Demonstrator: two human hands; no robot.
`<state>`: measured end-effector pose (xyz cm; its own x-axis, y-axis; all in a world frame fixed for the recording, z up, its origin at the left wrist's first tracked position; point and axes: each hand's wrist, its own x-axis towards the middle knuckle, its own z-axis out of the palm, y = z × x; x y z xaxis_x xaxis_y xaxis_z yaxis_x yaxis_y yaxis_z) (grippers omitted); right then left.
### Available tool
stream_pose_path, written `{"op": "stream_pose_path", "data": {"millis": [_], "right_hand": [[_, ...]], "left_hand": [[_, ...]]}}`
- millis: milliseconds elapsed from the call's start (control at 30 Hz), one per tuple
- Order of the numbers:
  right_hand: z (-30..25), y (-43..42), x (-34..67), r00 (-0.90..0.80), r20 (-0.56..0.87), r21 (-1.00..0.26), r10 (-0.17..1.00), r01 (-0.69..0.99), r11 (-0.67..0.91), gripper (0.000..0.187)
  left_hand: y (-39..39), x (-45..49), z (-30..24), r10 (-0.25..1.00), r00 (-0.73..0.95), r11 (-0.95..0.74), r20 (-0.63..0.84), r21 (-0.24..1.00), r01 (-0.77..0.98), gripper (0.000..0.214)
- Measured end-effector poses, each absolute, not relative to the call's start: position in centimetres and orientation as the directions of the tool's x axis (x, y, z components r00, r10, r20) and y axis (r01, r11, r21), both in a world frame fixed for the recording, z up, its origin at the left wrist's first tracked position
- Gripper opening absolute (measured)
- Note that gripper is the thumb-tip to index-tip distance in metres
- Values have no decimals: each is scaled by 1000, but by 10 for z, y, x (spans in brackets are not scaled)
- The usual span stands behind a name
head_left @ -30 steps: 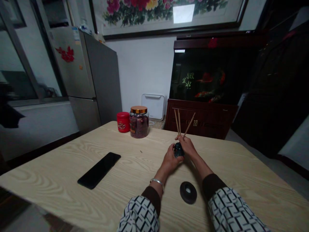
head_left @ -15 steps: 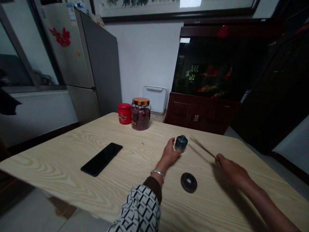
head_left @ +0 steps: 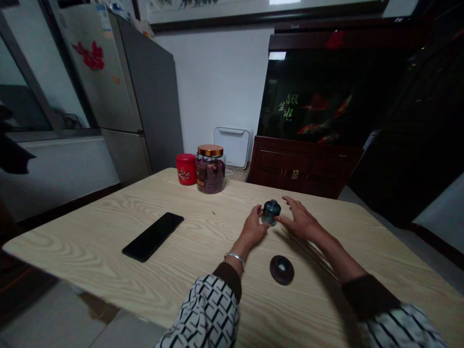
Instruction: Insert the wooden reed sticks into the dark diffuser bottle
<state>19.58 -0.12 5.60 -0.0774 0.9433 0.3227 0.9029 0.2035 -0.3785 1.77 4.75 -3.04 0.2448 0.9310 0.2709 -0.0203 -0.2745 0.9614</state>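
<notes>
From the head view, a small blue-green glass bottle [head_left: 270, 212] stands on the wood table [head_left: 90, 237]. It looks light but hard, slick and easy to break, so its round sides seem the place to hold. The left hand [head_left: 253, 229] is half curled at it, maybe touching; the dim light makes that hard to tell. The right hand [head_left: 300, 223], open wide, was far off before and now sits just beside the bottle.

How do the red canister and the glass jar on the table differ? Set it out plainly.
The red canister is opaque, while the glass jar is clear and shows dark reddish dried contents. The canister's lid is red; the jar's lid is copper-coloured. The jar looks larger than the canister, and the canister has a small printed label on its side. Both are round, lidded and upright, side by side at the far edge of the table.
</notes>
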Motion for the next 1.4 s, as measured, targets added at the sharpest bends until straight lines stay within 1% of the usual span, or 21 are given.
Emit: {"op": "stream_pose_path", "data": {"millis": [33,67,133,200,233,267,333,433,500,567,633,700,767,833,900,967,1033,1100,1233,1300,1400], "right_hand": [[58,16,186,-77,298,-424,951,882,204,78],[59,30,177,-83,258,-459,963,866,197,77],[58,46,164,-94,217,-479,972,857,189,61],[55,45,156,-109,223,-460,969,864,203,45],[54,38,155,-123,233,-452,965,865,219,41],[53,29,153,-142,239,-451,961,860,240,39],[54,4,153,-179,243,-480,953,832,279,44],[62,-42,157,-127,285,-527,950,807,266,54],[68,-72,160,-79,308,-497,948,836,231,50],[71,-97,162,-116,245,-422,962,881,214,40],[70,-115,160,-200,103,-351,974,909,223,38],[64,-124,156,-257,-26,-312,966,920,236,45],[61,-126,154,-294,-84,-329,952,910,252,54],[64,-124,156,-335,-56,-430,941,859,280,54],[75,-117,160,-344,62,-603,937,735,310,53],[90,-107,160,-275,200,-776,941,542,323,57],[101,-92,154,-173,287,-875,942,353,332,63],[103,-76,144,-102,325,-909,940,241,341,61],[81,-49,133,56,333,-934,941,152,322,52],[67,-42,135,96,324,-939,941,153,307,50],[56,-39,144,45,329,-926,943,214,313,45]], "left_hand": [[47,17,-31,931,246,-271,268,962,-25,76],[47,16,-32,932,246,-267,265,963,-27,76],[46,14,-32,934,244,-266,262,964,-16,77],[44,12,-29,929,247,-287,274,958,18,80],[42,11,-27,923,257,-305,287,952,33,83],[39,9,-25,912,279,-325,302,945,39,86],[32,6,-19,877,359,-356,320,934,37,86],[19,-2,-11,824,491,-348,282,936,47,71],[10,-8,-8,816,520,-325,253,944,49,65],[3,-13,-6,818,517,-310,251,950,30,67],[-3,-16,-6,821,508,-311,260,950,16,67],[-7,-18,-6,826,493,-320,272,947,13,65],[-9,-19,-6,829,479,-336,288,942,17,64],[-11,-20,-6,828,478,-345,293,938,24,65],[-11,-21,-6,828,482,-338,285,941,24,66],[-11,-21,-6,829,484,-333,280,942,26,66],[-11,-22,-6,832,482,-334,275,942,38,66],[-11,-21,-7,836,479,-328,269,944,43,66],[-8,-19,-11,840,478,-308,256,951,32,67],[-6,-19,-13,836,484,-310,259,950,26,68],[-5,-21,-12,828,492,-313,268,950,9,68]]}}
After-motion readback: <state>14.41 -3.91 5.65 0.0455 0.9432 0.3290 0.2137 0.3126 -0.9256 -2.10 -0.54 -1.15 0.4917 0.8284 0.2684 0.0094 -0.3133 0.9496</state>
